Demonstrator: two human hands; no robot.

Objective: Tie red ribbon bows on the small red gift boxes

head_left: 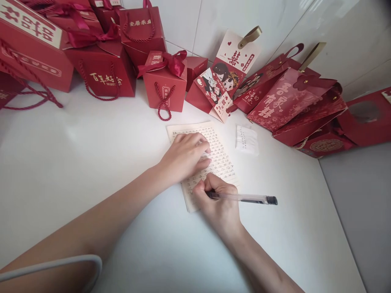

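Note:
A pad of lined paper [224, 162] lies on the white table, its top sheet covered with rows of handwritten numbers. My left hand [187, 156] rests on the upper left of the pad, fingers loosely bent, thumb apart from them, nothing held. In my right hand [221, 203] is a clear pen [241, 197] with a black end, gripped over the lower part of the sheet. The pen's tip is hidden behind my fingers. Right of the pad lies a small white slip [247, 139] with handwriting on it.
Red gift boxes [166, 87] with ribbons and rope handles line the back of the table [91, 158], against the tiled wall [180, 24]. More red boxes [287, 99] stand at the back right, near the table's right edge. A white cable [61, 262] loops over my left forearm.

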